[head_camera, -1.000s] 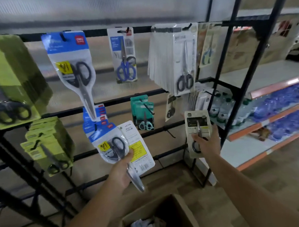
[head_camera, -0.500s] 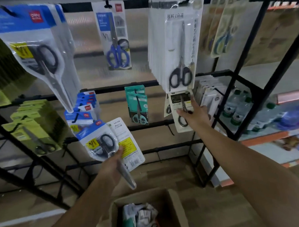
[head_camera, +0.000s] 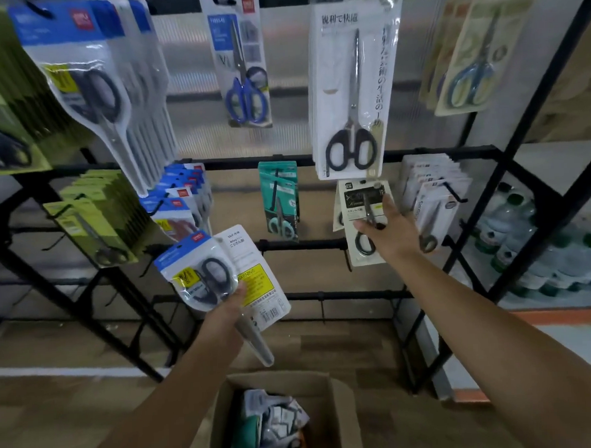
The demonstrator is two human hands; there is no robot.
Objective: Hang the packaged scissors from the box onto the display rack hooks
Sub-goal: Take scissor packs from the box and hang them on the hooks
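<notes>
Nearest, an open cardboard box sits on the wooden floor at the bottom of the frame, holding a loose pile of packaged items. Above it, the left hand grips two packs together: a blue-topped scissors pack in front and a white card pack with a yellow warning label behind it, thumb across the front. Farther out, the right hand holds a beige-carded scissors pack against the middle rail of the black display rack, fingers curled round its lower half. The card's top edge sits at hook level, apparently on the hook, though the large white scissors pack hanging above overlaps that spot. Teal packs hang just left of it.
</notes>
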